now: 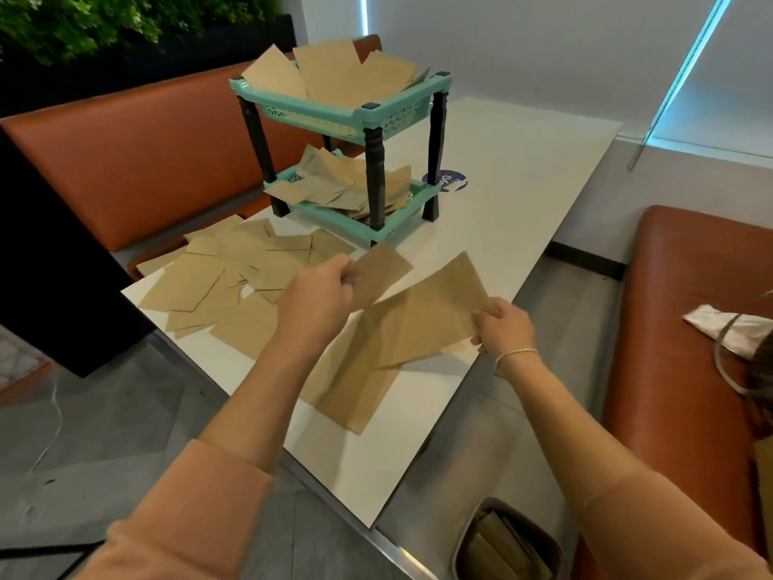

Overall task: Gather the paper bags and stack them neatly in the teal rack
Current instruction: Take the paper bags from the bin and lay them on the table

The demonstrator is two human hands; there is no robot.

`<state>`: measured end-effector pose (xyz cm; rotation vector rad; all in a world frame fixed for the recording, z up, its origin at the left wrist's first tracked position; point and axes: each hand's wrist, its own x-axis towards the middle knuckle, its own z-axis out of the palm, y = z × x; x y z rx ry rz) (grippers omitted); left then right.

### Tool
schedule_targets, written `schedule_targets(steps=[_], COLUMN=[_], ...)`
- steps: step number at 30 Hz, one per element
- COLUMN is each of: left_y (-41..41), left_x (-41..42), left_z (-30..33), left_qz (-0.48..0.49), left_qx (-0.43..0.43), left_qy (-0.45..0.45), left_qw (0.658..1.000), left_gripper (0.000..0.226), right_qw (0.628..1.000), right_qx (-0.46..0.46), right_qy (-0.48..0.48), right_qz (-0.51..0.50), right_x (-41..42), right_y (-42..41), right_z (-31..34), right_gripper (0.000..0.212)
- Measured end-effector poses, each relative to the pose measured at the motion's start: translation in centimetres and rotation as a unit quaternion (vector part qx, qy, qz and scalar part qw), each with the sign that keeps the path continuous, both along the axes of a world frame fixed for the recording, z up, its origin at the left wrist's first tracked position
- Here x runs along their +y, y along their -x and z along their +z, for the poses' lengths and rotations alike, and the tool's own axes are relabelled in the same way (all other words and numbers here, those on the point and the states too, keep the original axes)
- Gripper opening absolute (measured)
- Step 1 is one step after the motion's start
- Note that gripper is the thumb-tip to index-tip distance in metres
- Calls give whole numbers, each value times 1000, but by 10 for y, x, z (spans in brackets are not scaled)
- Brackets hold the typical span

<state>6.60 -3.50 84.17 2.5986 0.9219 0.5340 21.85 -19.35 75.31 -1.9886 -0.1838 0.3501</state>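
Paper bags (435, 311): L hand (322, 303) & R hand (504, 328) pinch edges above table (523, 169).

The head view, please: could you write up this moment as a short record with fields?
left hand: left hand pinches a small paper bag
right hand: right hand holds a larger paper bag by its edge
teal rack: teal rack has two tiers, both holding untidy bags
table: white table has loose bags spread left of the hands
under held bags: more flat bags lie on the table
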Motion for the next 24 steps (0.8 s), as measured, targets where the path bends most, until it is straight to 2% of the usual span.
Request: schedule_targets(steps=[2, 5, 7, 10, 13, 15, 18, 24], left_y=[-8, -23, -34, -49, -60, -65, -67, -55], left_x=[-12, -38, -58, -91, -123, -141, -158, -167], left_z=[5, 3, -4, -17, -34, -50, -79, -129], left_qz=[-5, -32, -52, -91, -125, -149, -187, -185], left_qx=[-66, -138, -168, -175, -166, -132, -55, 48], left_qy=[22, 88, 139, 199, 248, 271, 279, 273], left_qw=[998, 986, 975, 960, 946, 942, 940, 943], left_gripper=[15, 19, 21, 10, 21, 24, 8, 16], right_qw=[993, 971, 959, 951, 957, 958, 941, 897], right_qx=[-43, -106, -128, -138, -108, -54, 37, 99], right_qy=[-46, -52, -26, 57, 158, 235, 330, 423], right_qz=[-98, -209, -250, -271, -217, -155, -60, 78], right_x=[-15, -54, -84, -128, -163, -178, -193, -201], right_y=[-8, -22, -30, -26, -6, 12, 41, 83], right_z=[5, 1, -13, -39, -74, -104, -145, -192], right_gripper=[26, 17, 17, 20, 22, 25, 33, 37])
